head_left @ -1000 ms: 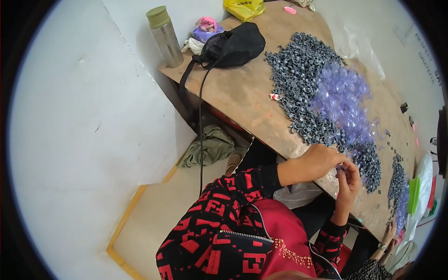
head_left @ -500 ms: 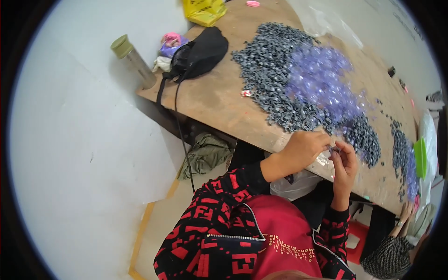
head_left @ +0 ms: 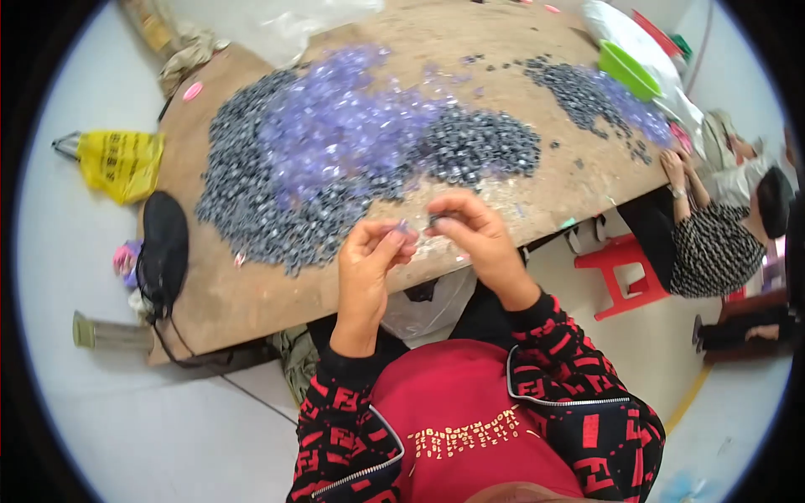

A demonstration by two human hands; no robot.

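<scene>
Above the table's near edge, my left hand (head_left: 367, 260) pinches a small clear purple plastic piece (head_left: 403, 226) between thumb and fingers. A short gap away, my right hand (head_left: 482, 239) is closed on a small dark grey plastic piece (head_left: 436, 220), partly hidden by the fingertips. Just beyond both hands lies a wide heap of grey ring-like plastic pieces (head_left: 243, 168). Clear purple plastic pieces (head_left: 335, 117) are heaped over its middle, and a smaller grey mound (head_left: 482, 142) adjoins on the right.
The brown table (head_left: 210, 310) carries a black bag (head_left: 163, 251), a grey-green bottle (head_left: 109, 334) and a yellow bag (head_left: 126, 163) at left. At right are another grey pile (head_left: 574, 92), a green basin (head_left: 627, 71), a co-worker (head_left: 713, 243) and a red stool (head_left: 620, 272).
The view has swung to the right, bringing the co-worker and stool further in. My hands, close together before, are now apart, each with a small piece.
</scene>
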